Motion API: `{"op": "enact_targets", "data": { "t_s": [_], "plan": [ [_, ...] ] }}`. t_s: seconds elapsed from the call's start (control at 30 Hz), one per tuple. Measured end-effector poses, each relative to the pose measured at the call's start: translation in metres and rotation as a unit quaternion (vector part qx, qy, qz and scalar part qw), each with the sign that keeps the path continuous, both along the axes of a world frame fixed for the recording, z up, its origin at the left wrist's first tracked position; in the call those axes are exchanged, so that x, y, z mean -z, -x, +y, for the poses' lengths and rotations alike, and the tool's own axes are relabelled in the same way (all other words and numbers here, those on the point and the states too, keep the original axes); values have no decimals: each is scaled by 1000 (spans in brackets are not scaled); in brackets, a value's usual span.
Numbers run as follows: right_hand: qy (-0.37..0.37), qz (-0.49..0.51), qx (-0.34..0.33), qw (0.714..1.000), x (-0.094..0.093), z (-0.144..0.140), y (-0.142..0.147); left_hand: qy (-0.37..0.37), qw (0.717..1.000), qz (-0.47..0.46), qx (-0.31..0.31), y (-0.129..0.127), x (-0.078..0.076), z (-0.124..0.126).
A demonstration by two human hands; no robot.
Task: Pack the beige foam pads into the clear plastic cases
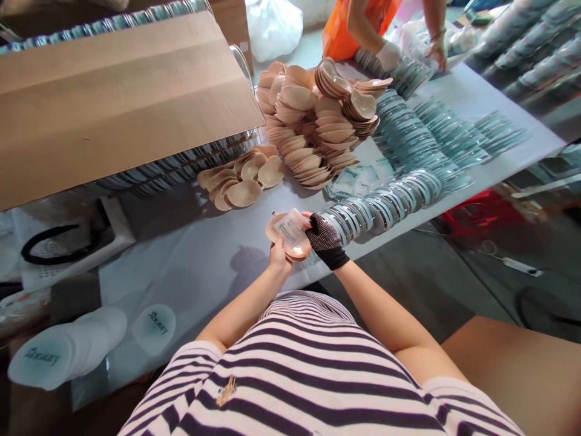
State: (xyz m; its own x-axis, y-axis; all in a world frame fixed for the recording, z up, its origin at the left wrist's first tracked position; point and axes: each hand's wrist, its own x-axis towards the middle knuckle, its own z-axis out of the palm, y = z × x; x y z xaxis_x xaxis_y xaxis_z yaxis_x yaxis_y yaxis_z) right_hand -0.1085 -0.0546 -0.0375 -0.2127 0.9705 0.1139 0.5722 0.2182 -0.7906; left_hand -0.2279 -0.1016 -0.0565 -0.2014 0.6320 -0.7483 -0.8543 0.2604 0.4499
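Note:
Both my hands hold a beige round pad (290,242) with a small clear printed packet (291,227) lying on top of it, just above the near edge of the white-covered table (200,254). My bare left hand (278,254) grips the pad from below. My right hand (323,239), in a black dotted glove, pinches the pad's right side. Right beside the glove lies a curved row of round clear cases with teal rims (385,203).
Piles of beige pads (313,121) and a smaller loose group (242,178) lie mid-table. A large cardboard sheet (113,97) covers stacked cases at left. More teal case rows (436,133) fill the right. Another person's gloved hand (388,56) works at the far end. White lids (68,351) lie near left.

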Motion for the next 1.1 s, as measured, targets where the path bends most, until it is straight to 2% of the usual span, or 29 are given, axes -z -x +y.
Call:
{"op": "enact_targets", "data": {
  "t_s": [0.1, 0.17, 0.33, 0.6, 0.7, 0.8, 0.9, 1.0, 1.03, 1.1],
  "plan": [
    [8, -48, 21, 999, 2, 1, -2, -32, 999, -21, 6, -2, -2, -2],
    [-1, -85, 8, 996, 0, 0, -1, -43, 999, -30, 12, -3, -3, -3],
    [-15, -152, -48, 987, -8, -6, 2, 1, 1000, 22, -6, -2, -1, -3],
    [60, -60, -70, 994, -13, 2, -3, 21, 997, 78, 4, -1, 9, -6],
    [72, -86, -63, 992, -6, 0, -1, 21, 995, 97, 14, -6, 11, -8],
    [66, -155, -54, 984, 1, -2, 3, 9, 994, 102, 23, -10, 12, -10],
    [62, -177, -43, 981, 1, -2, 4, 8, 995, 94, 27, -11, 10, -11],
    [-6, -112, -41, 993, -11, 0, -1, 33, 997, 65, 31, -8, 4, -11],
    [-49, -91, -43, 994, -17, 0, -3, 13, 999, 37, 38, -6, 0, -11],
    [-135, -90, -57, 985, -27, -1, -6, -71, 995, -34, 58, -3, -10, -11]
  ]
}}
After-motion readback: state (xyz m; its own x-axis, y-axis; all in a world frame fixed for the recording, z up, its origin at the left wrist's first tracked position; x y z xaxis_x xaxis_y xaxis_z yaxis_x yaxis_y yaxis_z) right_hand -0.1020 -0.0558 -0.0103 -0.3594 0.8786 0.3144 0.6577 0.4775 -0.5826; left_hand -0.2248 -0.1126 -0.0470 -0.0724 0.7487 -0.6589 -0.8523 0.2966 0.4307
